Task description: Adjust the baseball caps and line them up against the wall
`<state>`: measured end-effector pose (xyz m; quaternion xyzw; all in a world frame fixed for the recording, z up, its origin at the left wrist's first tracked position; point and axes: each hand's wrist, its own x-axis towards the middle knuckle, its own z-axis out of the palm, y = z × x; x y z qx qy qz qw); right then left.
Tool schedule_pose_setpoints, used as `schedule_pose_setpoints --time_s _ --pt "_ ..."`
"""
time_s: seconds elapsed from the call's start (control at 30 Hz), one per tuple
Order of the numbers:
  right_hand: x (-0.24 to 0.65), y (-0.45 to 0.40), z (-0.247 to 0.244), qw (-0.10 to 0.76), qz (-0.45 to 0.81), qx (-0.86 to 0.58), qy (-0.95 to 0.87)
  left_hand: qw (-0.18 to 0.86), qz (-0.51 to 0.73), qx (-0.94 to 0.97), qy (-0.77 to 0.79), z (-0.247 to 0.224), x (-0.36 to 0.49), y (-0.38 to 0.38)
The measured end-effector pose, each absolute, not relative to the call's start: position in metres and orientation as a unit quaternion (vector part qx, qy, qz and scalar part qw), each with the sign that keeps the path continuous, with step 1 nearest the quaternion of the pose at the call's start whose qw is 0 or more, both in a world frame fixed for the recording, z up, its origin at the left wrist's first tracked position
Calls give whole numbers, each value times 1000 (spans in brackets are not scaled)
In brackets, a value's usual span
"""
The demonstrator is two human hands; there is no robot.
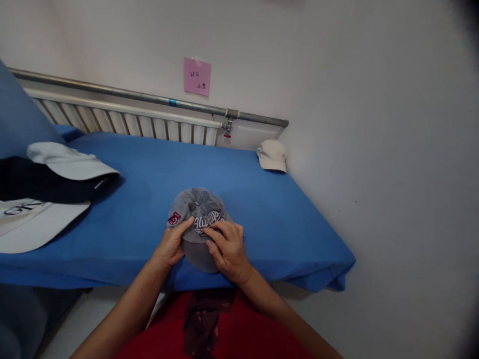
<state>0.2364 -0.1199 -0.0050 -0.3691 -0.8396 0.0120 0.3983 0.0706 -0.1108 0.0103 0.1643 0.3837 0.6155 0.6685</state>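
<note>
A grey cap [198,202] with white lettering and a red patch lies near the front edge of the blue-covered table [179,164], its brim toward me. My left hand [173,243] grips the cap's left side, thumb on top and the other fingers hidden underneath. Over the front of the cap, my right hand [229,249] rests with bent fingers touching the lettering and the brim's right side. Whether its fingers pinch the fabric is hard to tell.
At the left, a light cap [67,158], a dark cap [33,182] and a white cap [41,227] overlap. A cream cap [272,155] sits at the back right corner. Behind the table are a radiator [130,119], a metal pipe [142,97] and a pink note [197,76].
</note>
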Motion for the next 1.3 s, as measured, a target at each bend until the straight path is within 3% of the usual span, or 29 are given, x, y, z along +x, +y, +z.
schedule_pose_setpoints --time_s 1.3 --pt "236 -119 -6 424 14 -355 -833 659 631 132 388 14 72 -111"
